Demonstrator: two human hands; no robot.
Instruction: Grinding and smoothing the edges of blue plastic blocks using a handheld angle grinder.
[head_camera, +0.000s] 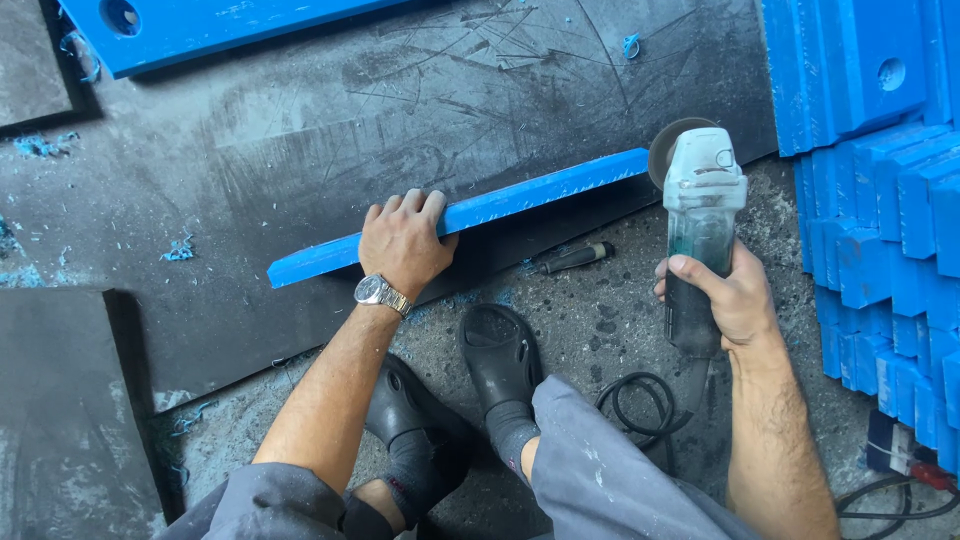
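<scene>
My left hand, with a metal watch on the wrist, presses down on a long blue plastic bar that stands on edge on a dark rubber sheet. My right hand grips an angle grinder with a grey-green body. Its disc sits at the right end of the bar.
Stacks of blue plastic blocks fill the right side. A blue plate with a hole lies at the top left. A screwdriver rests on the concrete floor near my black clogs. A black cable coils by my knee. Blue shavings are scattered about.
</scene>
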